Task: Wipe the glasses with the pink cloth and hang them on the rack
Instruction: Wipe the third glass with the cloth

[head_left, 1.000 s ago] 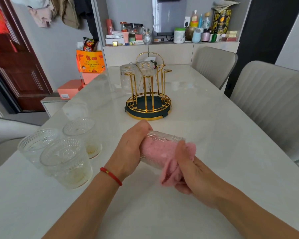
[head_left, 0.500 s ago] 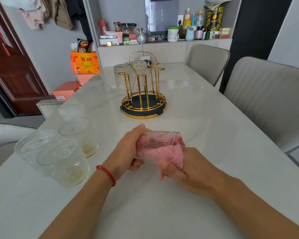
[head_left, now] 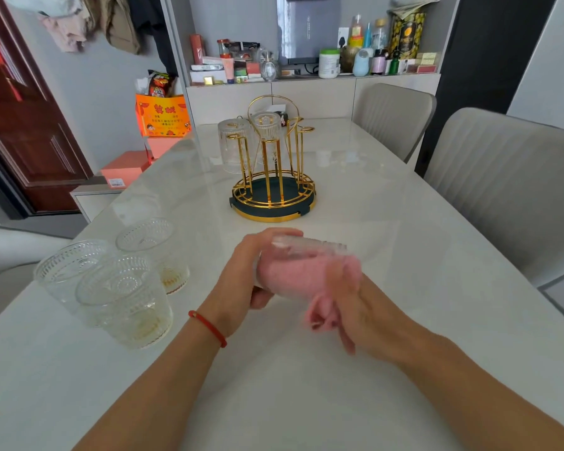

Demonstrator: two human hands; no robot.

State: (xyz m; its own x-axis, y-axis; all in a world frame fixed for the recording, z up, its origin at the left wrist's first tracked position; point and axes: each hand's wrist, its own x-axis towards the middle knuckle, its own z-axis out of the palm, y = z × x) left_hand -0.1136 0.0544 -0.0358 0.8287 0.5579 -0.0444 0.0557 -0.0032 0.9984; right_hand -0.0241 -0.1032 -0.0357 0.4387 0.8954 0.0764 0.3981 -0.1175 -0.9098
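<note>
Over the table (head_left: 388, 242), mid-task: one glass being wiped.
Left hand (head_left: 241, 275) grips the glass (head_left: 306, 252) on its side; right hand (head_left: 355, 307), blurred, pinches the pink cloth (head_left: 293, 275) stuffed inside it. Rack (head_left: 274, 190), farther back, holds two glasses (head_left: 232, 148) upside down. Three glasses (head_left: 124, 288) stand at left, apparently unwiped. Judged roughly two of six done; four left to hang.
</note>
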